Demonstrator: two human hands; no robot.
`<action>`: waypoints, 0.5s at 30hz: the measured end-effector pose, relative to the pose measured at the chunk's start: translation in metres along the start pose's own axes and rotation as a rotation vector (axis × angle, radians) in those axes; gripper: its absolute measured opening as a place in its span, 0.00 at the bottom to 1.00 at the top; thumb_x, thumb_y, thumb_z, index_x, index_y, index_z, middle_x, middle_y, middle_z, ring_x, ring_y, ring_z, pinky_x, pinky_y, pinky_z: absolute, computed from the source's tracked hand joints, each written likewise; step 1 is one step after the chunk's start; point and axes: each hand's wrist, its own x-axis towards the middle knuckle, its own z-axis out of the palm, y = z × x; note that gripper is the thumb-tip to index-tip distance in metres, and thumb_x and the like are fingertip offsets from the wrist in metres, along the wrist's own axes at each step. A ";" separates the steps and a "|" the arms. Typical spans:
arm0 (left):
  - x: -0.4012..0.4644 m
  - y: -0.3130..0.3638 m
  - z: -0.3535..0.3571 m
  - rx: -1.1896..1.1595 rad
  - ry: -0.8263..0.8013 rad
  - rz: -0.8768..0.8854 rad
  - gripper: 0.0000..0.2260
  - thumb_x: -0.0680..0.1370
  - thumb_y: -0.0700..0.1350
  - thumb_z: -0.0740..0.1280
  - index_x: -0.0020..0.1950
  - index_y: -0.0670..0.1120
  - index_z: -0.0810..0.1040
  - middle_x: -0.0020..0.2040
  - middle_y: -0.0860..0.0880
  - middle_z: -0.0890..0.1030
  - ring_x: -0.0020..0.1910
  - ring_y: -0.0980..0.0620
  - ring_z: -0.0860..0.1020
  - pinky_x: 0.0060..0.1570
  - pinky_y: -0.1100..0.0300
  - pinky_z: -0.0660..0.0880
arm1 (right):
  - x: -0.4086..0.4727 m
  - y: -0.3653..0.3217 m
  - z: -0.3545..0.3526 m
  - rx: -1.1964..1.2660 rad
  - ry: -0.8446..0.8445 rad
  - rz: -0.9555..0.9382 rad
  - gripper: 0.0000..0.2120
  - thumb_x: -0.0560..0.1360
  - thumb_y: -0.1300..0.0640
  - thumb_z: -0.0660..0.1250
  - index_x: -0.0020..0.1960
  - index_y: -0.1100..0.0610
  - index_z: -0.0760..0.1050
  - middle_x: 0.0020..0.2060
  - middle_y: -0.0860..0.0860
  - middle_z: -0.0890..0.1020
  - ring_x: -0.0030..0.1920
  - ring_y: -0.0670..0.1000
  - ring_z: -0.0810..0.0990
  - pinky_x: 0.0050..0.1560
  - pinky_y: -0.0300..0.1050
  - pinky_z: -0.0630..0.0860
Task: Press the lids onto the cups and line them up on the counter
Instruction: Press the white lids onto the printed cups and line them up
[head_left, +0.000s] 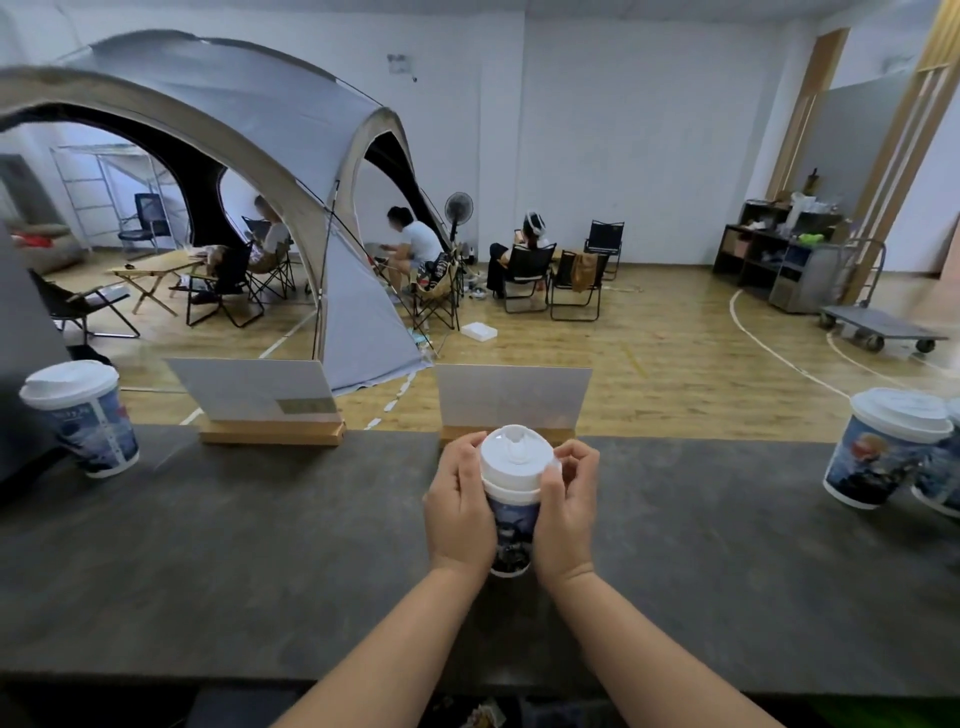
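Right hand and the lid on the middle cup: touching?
Touching. The head view shows the right hand with its thumb lying against the side of the white lid.

A single head-worn camera looks forward and down, close over the counter (208, 571) at the near edge, and its wide angle takes in the room beyond, with a tent (291, 171) far left.

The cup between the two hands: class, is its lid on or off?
On. A white lid caps the cup, which stands upright on the counter; left hand and right hand grip it. Whether it is fully pressed home, cannot tell.
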 end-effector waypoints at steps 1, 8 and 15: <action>-0.005 0.002 0.002 -0.014 -0.014 -0.006 0.17 0.80 0.59 0.53 0.58 0.58 0.78 0.53 0.61 0.82 0.55 0.60 0.80 0.55 0.55 0.79 | 0.002 0.000 0.000 -0.002 -0.033 0.005 0.13 0.70 0.43 0.58 0.52 0.45 0.69 0.49 0.54 0.74 0.50 0.53 0.75 0.48 0.41 0.76; -0.006 0.004 0.016 -0.110 0.032 -0.004 0.16 0.78 0.55 0.53 0.59 0.52 0.74 0.52 0.58 0.81 0.53 0.59 0.79 0.48 0.58 0.79 | 0.001 0.010 0.009 0.028 -0.062 0.002 0.19 0.74 0.42 0.53 0.59 0.47 0.72 0.51 0.40 0.81 0.52 0.47 0.81 0.48 0.40 0.78; 0.000 0.000 0.020 -0.139 0.074 0.059 0.23 0.72 0.60 0.58 0.55 0.43 0.73 0.51 0.45 0.79 0.51 0.45 0.79 0.45 0.41 0.78 | 0.003 0.020 0.018 0.076 0.029 -0.054 0.19 0.73 0.46 0.53 0.56 0.54 0.73 0.48 0.41 0.82 0.49 0.47 0.81 0.43 0.41 0.78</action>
